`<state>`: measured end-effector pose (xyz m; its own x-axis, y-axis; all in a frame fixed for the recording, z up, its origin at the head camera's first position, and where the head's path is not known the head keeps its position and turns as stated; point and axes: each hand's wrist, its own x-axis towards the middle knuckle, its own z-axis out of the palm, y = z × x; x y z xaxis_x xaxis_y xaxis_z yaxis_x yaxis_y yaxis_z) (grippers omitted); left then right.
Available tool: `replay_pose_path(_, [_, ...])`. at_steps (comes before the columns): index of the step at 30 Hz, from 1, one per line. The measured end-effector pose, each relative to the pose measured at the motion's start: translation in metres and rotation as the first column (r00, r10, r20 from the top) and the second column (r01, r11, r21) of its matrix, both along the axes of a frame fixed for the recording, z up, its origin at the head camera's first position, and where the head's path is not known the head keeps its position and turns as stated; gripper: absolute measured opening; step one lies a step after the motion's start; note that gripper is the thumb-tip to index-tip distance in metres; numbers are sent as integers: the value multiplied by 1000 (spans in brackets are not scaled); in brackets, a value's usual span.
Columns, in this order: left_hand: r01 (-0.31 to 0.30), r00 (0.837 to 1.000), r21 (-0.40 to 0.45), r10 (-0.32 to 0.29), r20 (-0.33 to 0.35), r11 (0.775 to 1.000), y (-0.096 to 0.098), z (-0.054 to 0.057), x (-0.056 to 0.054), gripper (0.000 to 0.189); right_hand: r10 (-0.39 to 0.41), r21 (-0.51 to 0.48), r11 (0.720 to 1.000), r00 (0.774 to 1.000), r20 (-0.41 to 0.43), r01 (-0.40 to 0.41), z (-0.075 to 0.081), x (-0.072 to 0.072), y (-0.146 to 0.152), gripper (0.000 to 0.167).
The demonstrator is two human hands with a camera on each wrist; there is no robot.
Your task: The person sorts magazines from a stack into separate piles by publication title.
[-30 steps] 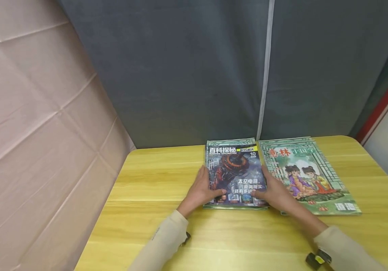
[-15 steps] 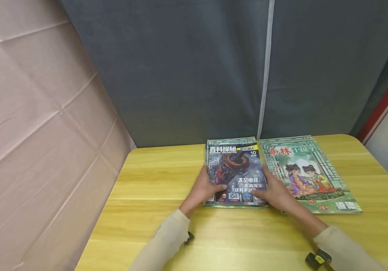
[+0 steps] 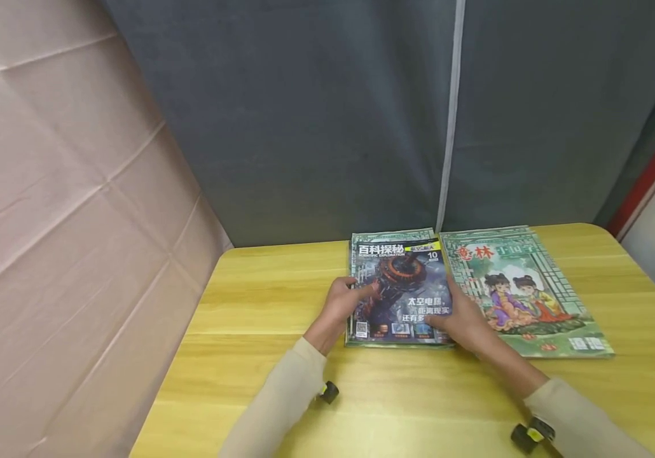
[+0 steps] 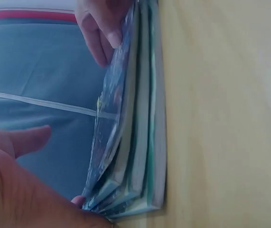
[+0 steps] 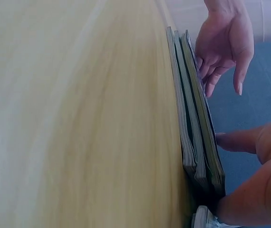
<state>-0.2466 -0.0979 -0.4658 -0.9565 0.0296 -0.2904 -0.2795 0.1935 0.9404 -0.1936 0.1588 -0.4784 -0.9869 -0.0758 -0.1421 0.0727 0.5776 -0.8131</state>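
A dark magazine (image 3: 399, 283) with an orange ring-shaped machine on its cover lies on a short stack, above green magazines (image 3: 390, 235) that show along the back edge. My left hand (image 3: 341, 306) is at the stack's left edge, fingers touching the side and thumb raised off the cover. My right hand (image 3: 465, 321) grips the right edge, its thumb on the cover and its fingers down the side. In the left wrist view, the layered magazine edges (image 4: 145, 118) fan slightly at the near corner. The right wrist view shows the stack's spines or edges (image 5: 195, 114) side-on.
Right of the stack lies a second pile of green magazines (image 3: 533, 334), two cartoon children on its top cover. Both piles rest on a yellow wood table (image 3: 259, 305). A grey curtain (image 3: 316, 127) hangs behind it, and a pinkish cloth wall (image 3: 75, 222) stands at left.
My left thumb has lifted and moved up over the cover, with the left hand bending more. The dark magazine has shifted slightly right. My right hand stays at the right edge.
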Motion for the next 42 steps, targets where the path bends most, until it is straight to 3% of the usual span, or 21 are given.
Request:
replay_pose_path(5, [-37,998,-7,37,-43,999,7,2,-2,77,-42,-30,999,999,8,42,2,0,0,118])
replay_pose_path(9, [-50,987,-120,31,-157,992,11,1,0,60,-59,-67,996,998,-26,57,1,2,-1,107])
replay_pose_path(12, [-18,968,-226,-40,-248,974,13,-2,2,49,-82,-82,994,995,-65,76,0,4,-2,97])
replay_pose_path(15, [-15,936,-275,-83,-343,961,18,-5,5,45,-102,-79,993,988,-118,93,-1,7,-4,90])
replay_pose_path(19, [-39,917,-178,-36,-398,983,20,-8,9,38,-126,-104,989,966,-226,105,-3,9,-11,88])
replay_pose_path(24, [15,937,36,-1,-349,999,9,-1,9,30,-134,-241,968,951,-279,66,0,6,-22,92])
replay_pose_path(26, [35,946,108,2,-324,994,0,2,6,29,-138,-311,949,958,-250,55,4,4,-25,91])
replay_pose_path(30, [43,964,199,12,-266,979,-26,5,0,29,-151,-436,896,982,-114,87,13,-3,-32,88])
replay_pose_path(33, [29,975,230,24,-222,973,-48,2,-5,30,-124,-524,845,992,-2,104,18,-8,-41,90])
replay_pose_path(37, [-12,984,245,54,-169,969,-79,-3,-10,31,-73,-611,785,995,66,99,20,-15,-61,88])
replay_pose_path(42, [-67,993,243,87,-75,968,-111,-9,-16,34,-66,-647,753,992,110,122,17,-19,-89,86])
